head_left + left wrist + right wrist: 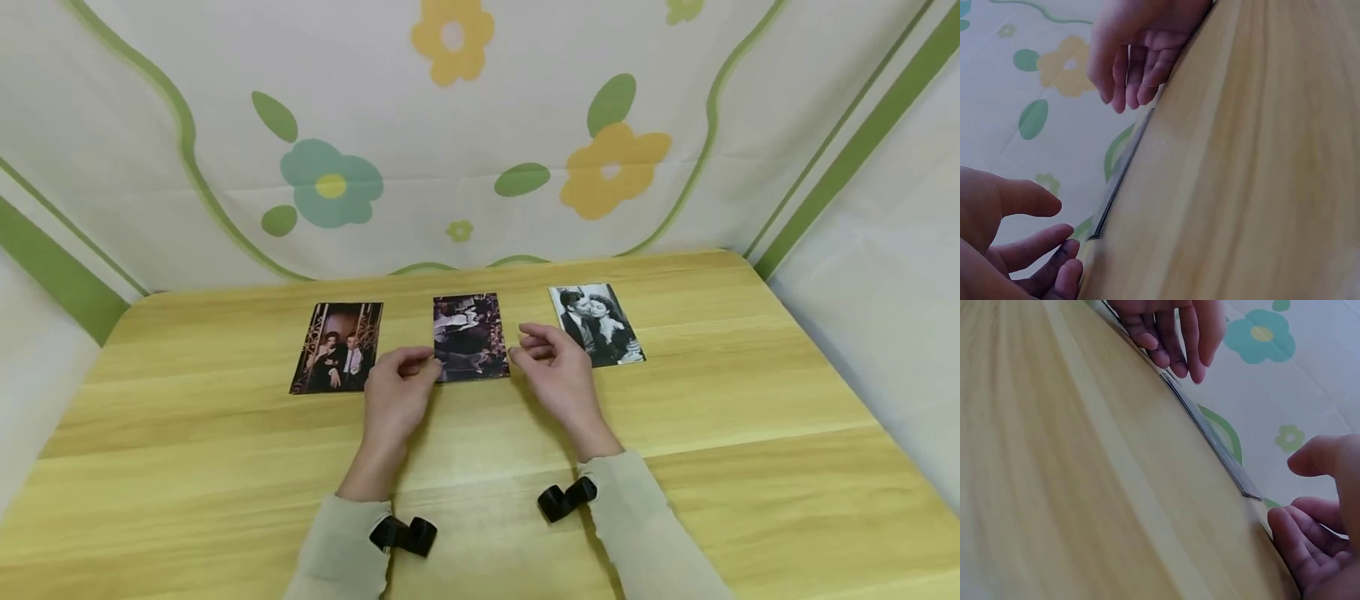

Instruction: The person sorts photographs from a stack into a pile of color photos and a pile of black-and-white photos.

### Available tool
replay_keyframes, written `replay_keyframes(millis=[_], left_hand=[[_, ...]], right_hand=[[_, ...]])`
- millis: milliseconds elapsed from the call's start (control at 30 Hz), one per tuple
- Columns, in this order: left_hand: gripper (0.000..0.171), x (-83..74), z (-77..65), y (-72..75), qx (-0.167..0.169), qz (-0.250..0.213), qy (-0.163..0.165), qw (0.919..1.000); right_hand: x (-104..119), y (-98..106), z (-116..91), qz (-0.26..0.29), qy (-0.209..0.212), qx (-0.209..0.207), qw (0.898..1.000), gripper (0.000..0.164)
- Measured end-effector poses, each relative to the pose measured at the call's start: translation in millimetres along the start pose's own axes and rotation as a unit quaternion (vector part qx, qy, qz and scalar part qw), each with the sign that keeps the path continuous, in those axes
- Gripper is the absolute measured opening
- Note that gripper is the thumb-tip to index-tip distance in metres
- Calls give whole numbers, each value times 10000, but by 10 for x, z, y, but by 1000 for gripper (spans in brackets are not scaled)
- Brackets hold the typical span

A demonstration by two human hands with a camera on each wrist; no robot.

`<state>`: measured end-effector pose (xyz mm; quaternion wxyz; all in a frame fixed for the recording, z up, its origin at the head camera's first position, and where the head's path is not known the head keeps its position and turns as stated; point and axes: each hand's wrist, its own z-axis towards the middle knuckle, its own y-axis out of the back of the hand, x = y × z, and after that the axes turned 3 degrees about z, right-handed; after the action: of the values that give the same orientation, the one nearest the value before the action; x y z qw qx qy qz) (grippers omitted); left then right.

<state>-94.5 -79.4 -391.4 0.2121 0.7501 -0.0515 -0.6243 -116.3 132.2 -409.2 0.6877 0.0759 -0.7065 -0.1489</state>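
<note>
Three photo prints lie in a row on the wooden table. Between my two hands is the middle photo (471, 333), dark and purple-toned; the wrist views show it edge-on as a thin layered stack (1213, 440). My left hand (401, 387) is at its left side, thumb and fingers apart with nothing between them (1019, 240). On the other side, my right hand (558, 375) has loosely bent fingers and a separate thumb, also holding nothing. The left photo (341, 350) shows a seated couple; the black-and-white photo (596, 325) at right is partly covered by my right hand.
A pale cloth backdrop (450, 125) with printed flowers rises behind the table (480, 517). White cloth walls (885, 250) stand at both sides. Each sleeve carries a black wrist mount (405, 536).
</note>
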Motion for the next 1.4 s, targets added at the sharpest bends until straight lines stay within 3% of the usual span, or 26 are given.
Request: replay_keyframes(millis=[233,500,833,1167,1400], left_hand=[[43,99,13,-90,343,509,-224,9979],[63,85,52,-78,503,1138,-461,9912],[63,92,42,-96,460,1267,-488,9897],[60,100,5,-89,398,1190,-460,9910],[60,104,9,-96,375,1150,-501,9914]], right_hand=[[-52,7,9,-614,152,67,9980,35],[10,-47,74,-936,405,243,9945,44],[16,-127,20,-1773,510,429,9819,58],[-3,-163,-19,-1722,450,224,9838,52],[-5,-175,-21,-1887,517,184,9805,58]])
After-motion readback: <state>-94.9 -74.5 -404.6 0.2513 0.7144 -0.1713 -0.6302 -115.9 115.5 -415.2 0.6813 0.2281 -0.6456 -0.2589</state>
